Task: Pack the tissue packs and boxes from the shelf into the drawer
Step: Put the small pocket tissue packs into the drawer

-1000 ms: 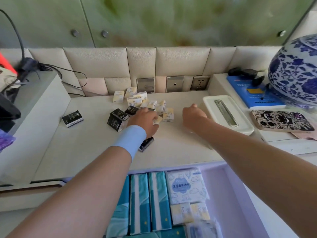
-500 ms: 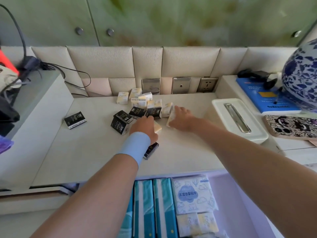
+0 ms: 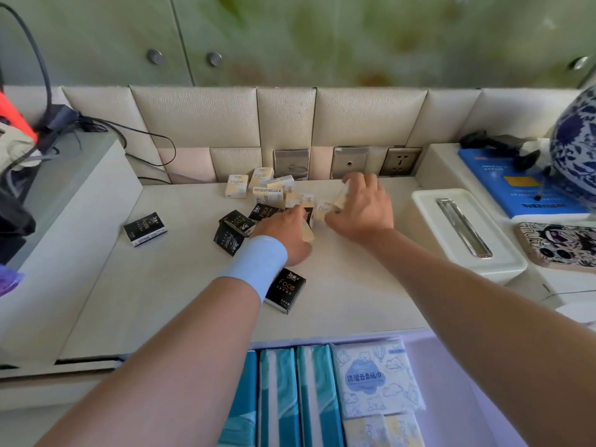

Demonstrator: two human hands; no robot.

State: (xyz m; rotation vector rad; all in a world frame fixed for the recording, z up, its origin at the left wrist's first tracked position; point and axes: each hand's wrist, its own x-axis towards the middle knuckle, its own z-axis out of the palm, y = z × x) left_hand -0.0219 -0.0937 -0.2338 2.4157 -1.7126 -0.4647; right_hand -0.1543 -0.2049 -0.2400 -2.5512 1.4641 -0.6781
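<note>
Small rectangular cream packs [image 3: 237, 186], glossy-wrapped and printed "Face", lie in a loose heap at the back of the pale, faintly grained shelf [image 3: 161, 285], just in front of the wall plates. Mixed into the heap's near left edge are matching black packs [image 3: 237, 222] with silver lettering, some flat and some tipped on edge. One lone black pack [image 3: 145, 229] lies well apart to the left, and a near black pack [image 3: 287, 290] lies partly under the left wrist. The right hand [image 3: 361, 211] reaches into the heap with fingers spread and grasps a tilted cream pack [image 3: 341, 195] between thumb and fingers, though this is blurred. The left hand [image 3: 283, 233], knuckles up beside it, is curled over a covered cream pack [image 3: 308, 234] whose corner sticks out. Its fingers are hidden, so I cannot tell whether it clasps the pack or only covers it. A smooth light-blue wristband [image 3: 258, 262] wraps that wrist. Below the shelf edge the lavender-lined drawer [image 3: 451, 366] stands open. It holds tall teal-and-white soft packs [image 3: 280, 398] standing side by side, a crinkly white pack [image 3: 374, 379] printed with blue clouds, and two pale packs [image 3: 380, 430] in front of it. To the right sit a rounded white tissue-box cover [image 3: 435, 227] with a chrome slot, a patterned phone case [image 3: 558, 245] and a blue-and-white porcelain vase [image 3: 577, 156]. Padded cream panels [image 3: 193, 117] line the wall behind.
</note>
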